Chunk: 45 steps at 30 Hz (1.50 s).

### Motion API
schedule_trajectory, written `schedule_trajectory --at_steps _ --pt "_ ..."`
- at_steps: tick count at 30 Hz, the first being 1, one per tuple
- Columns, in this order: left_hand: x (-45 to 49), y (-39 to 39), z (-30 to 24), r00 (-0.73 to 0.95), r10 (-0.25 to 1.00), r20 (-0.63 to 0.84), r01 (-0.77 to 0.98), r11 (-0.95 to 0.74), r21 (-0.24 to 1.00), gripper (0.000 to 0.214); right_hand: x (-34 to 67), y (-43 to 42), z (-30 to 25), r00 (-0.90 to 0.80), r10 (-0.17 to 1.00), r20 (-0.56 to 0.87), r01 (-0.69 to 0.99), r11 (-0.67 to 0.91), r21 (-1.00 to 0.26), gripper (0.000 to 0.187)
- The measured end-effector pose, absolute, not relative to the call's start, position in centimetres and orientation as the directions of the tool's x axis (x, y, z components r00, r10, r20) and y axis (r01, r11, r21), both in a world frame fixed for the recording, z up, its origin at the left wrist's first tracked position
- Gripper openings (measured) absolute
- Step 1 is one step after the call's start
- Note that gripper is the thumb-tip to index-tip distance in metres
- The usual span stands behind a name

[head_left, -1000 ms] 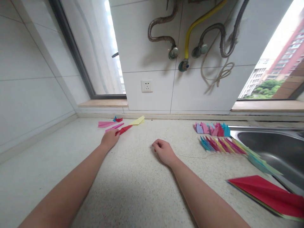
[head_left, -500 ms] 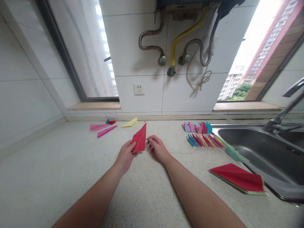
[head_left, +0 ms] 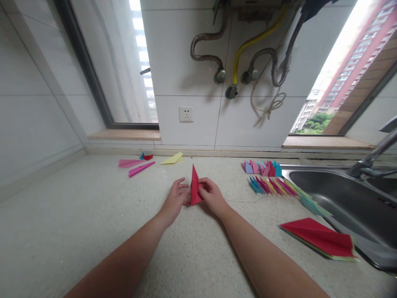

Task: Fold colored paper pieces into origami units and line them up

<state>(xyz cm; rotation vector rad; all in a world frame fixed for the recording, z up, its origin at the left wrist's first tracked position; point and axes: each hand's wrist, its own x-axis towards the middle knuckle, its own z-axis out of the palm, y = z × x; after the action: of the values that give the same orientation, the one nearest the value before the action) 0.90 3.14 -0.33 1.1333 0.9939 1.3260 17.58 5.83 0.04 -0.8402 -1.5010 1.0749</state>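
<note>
A red folded paper plane (head_left: 194, 188) stands nose up just above the countertop, in the middle of the view. My right hand (head_left: 213, 197) pinches its right side between thumb and fingers. On the other side, my left hand (head_left: 176, 199) has its fingers apart beside the plane's lower left edge; whether a fingertip touches the paper is hard to make out. Behind the hands, towards the wall, lie a yellow paper plane (head_left: 172, 159), a magenta one (head_left: 141, 169), a pink one (head_left: 129, 163) and a small red and blue folded piece (head_left: 146, 157).
Right of me, a large red paper plane (head_left: 318, 236) lies on a stack by the steel sink (head_left: 322, 186). Farther back are a row of colourful folded planes (head_left: 273, 185) and a cluster of small folded pieces (head_left: 261, 167). A faucet (head_left: 369, 159) rises behind the sink.
The red paper plane has passed from my left hand to my right and turned more upright and edge-on. My left fingers have let go and spread. The view has shifted slightly.
</note>
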Motion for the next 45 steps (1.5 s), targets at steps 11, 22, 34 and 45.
schedule_trajectory --at_steps 11,22,34,45 --pt "1.3 2.3 0.1 0.141 0.940 0.312 -0.107 -0.299 0.948 0.034 18.3 3.5 1.7 -0.365 0.671 0.645 0.474 0.731 -0.492 0.041" --pt "1.1 2.4 0.4 0.120 0.975 0.186 -0.228 -0.155 0.961 0.029 18.1 2.8 1.5 -0.322 0.779 0.538 0.322 0.625 -0.711 0.037" --pt "0.9 2.4 0.0 0.276 0.950 0.145 -0.142 -0.109 0.984 0.032 18.3 4.5 0.7 -0.110 0.903 0.415 0.059 0.423 -0.904 0.030" --pt "1.2 2.3 0.2 0.224 0.957 0.186 -0.224 -0.136 0.965 0.038 17.9 5.1 -0.5 -0.259 0.917 0.304 -0.104 0.287 -0.952 0.022"
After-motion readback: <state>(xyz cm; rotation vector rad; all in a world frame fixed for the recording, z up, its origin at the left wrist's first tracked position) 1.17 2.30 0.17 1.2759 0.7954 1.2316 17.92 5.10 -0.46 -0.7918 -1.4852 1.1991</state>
